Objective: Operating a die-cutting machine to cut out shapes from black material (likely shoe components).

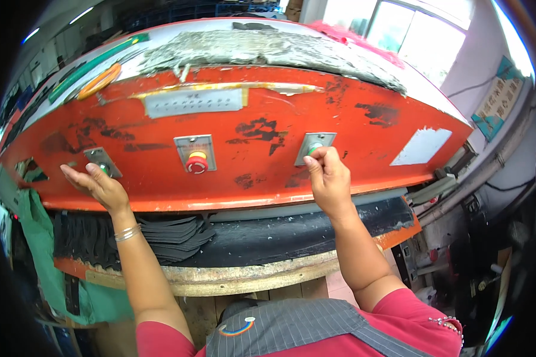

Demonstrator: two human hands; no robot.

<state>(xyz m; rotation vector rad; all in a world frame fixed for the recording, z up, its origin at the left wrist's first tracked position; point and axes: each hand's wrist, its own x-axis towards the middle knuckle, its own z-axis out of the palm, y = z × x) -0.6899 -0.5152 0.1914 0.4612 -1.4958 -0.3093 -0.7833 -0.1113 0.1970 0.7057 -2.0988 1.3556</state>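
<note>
Holding right fingers [327, 157] at right green button [314, 147], left fingers [77, 177] beside left green button [103, 169]

The right green button shows just behind the right fingers, which curl in close to the thumb; whether they press it cannot be told. The left fingers extend, apart from their thumb, which partly covers the left green button. Between both sets of fingers sits a red button [196, 163] on the red machine [250, 172]. Below the left fingers, dark sheets [175, 238] lie stacked on the desk [268, 241].
</note>
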